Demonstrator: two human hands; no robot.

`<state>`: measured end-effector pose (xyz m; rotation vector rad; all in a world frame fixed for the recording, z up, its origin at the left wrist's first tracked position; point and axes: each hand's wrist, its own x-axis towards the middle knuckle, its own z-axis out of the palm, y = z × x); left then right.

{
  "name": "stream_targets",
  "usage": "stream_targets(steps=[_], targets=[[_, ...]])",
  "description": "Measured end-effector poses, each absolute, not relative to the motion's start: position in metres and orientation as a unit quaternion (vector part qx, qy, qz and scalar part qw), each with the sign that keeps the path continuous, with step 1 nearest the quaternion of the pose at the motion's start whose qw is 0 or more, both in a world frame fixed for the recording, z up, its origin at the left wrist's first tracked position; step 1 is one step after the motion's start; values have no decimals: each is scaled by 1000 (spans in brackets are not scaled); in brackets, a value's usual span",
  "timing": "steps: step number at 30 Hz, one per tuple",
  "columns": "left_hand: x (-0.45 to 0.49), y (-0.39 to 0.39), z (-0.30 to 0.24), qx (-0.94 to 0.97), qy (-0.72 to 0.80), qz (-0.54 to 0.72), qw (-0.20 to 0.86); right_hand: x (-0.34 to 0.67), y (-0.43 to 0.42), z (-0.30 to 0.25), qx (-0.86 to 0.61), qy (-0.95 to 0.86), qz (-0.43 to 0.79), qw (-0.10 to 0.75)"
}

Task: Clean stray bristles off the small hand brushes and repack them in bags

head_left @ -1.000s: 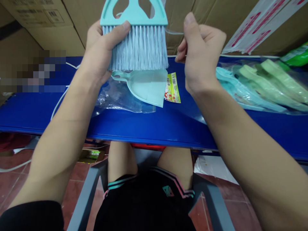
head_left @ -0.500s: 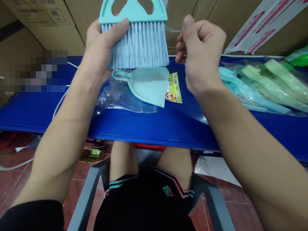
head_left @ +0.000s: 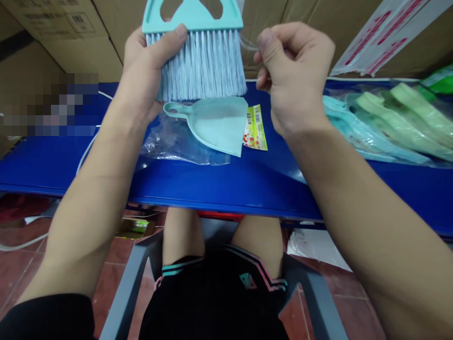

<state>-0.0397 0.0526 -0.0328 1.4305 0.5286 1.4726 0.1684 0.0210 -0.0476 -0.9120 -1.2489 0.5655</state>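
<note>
My left hand [head_left: 148,71] grips a turquoise hand brush [head_left: 201,56], thumb across the front where the bristles meet the head. The bristles point down, and the brush's top runs out of the picture. To its right, my right hand [head_left: 297,71] is closed in a pinch on thin pale strands [head_left: 249,44], which stretch from the brush's right side and look like bristles. Below the brush lies a light turquoise dustpan [head_left: 219,123], its handle to the left. It rests partly over a clear plastic bag [head_left: 177,146] and a yellow printed card [head_left: 257,127].
Several bagged brush or dustpan pieces [head_left: 396,123], turquoise and pale green, lie at the right of the blue table [head_left: 212,189]. Cardboard boxes [head_left: 78,38] stand along the back. A white cable [head_left: 87,153] crosses the left side. A grey chair armrest [head_left: 130,278] is below.
The brush and my left hand have shifted very slightly left. My right hand's fingertips have moved a little left and down, still pinching the strands. The dustpan stays on the table.
</note>
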Motion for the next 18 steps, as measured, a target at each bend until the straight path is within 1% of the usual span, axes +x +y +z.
stream_targets(steps=[4,9,18], targets=[[-42,54,-33,598,210,600,488,173,28,-53,-406,-548,259,684],[-41,55,-32,600,199,605,484,177,24,-54,-371,-570,279,678],[-40,48,-27,578,213,617,490,163,8,-43,-400,-506,334,687]])
